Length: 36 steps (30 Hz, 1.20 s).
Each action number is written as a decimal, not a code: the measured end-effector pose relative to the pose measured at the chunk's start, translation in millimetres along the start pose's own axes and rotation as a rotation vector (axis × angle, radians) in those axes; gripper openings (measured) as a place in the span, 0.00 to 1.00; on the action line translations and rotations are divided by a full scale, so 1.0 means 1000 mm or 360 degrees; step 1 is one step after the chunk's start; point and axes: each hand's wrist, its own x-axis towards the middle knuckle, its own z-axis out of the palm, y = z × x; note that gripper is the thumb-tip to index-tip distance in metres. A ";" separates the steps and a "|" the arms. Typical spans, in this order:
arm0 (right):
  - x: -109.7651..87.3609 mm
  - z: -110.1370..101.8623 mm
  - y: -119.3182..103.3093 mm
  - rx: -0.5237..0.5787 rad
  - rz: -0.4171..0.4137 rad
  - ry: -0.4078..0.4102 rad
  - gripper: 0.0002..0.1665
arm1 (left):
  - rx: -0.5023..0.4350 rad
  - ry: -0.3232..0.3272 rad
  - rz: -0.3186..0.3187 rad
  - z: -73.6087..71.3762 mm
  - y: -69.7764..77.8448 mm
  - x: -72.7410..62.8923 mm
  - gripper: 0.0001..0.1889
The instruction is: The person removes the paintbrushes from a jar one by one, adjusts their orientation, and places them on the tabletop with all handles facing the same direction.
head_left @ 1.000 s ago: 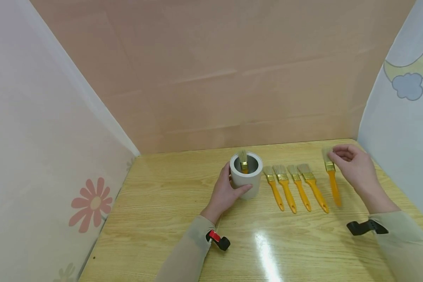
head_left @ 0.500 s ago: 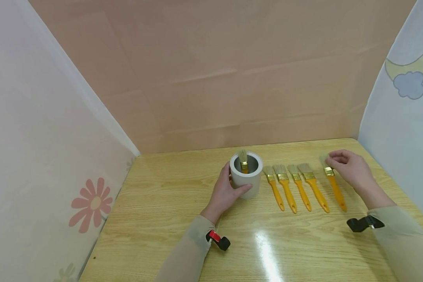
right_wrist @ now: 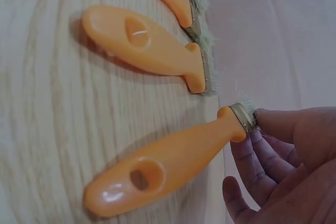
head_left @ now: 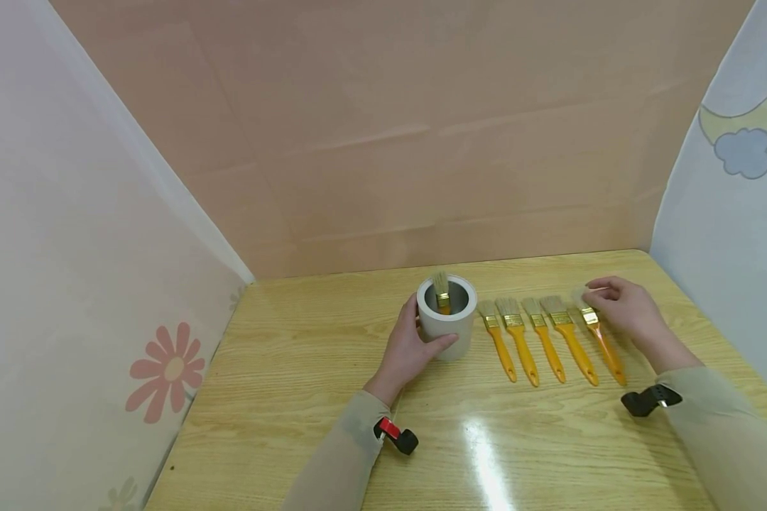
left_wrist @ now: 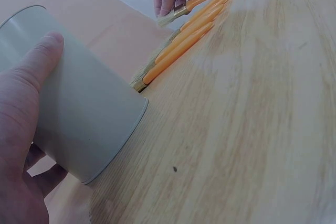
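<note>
My left hand (head_left: 408, 355) grips a pale cylindrical can (head_left: 450, 337) from its left side, thumb across the front. A paintbrush (head_left: 442, 285) stands in the can with its bristles up, its lower handle hidden inside. My right hand (head_left: 629, 311) pinches another paintbrush (head_left: 605, 349) by its bristles, at the right end of a row. In the right wrist view this orange-handled brush (right_wrist: 163, 163) slants, bristle end raised and handle end low at the tabletop; contact there is unclear. The fingers partly cover its bristles.
Between the can and my right hand several orange-handled paintbrushes (head_left: 521, 355) lie side by side, bristles toward the back. The wooden table (head_left: 294, 397) meets a tan backdrop (head_left: 422, 177) behind and pale printed side panels (head_left: 89, 248).
My right hand has moved left and slightly nearer, bringing the pinched paintbrush closer to the row and lower. The left hand and the can have stayed put.
</note>
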 end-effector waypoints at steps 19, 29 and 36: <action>0.005 0.016 0.008 0.0003 0.0033 0.0007 0.30 | 0.0000 -0.0004 0.0005 0.001 -0.002 0.000 0.54; 0.008 0.022 0.011 -0.0021 0.0060 0.0037 0.31 | 0.0013 -0.0002 0.0019 0.001 -0.001 0.000 0.54; 0.012 0.025 0.016 -0.0068 0.0045 0.0058 0.32 | 0.0008 0.0002 0.0007 0.001 -0.002 0.001 0.54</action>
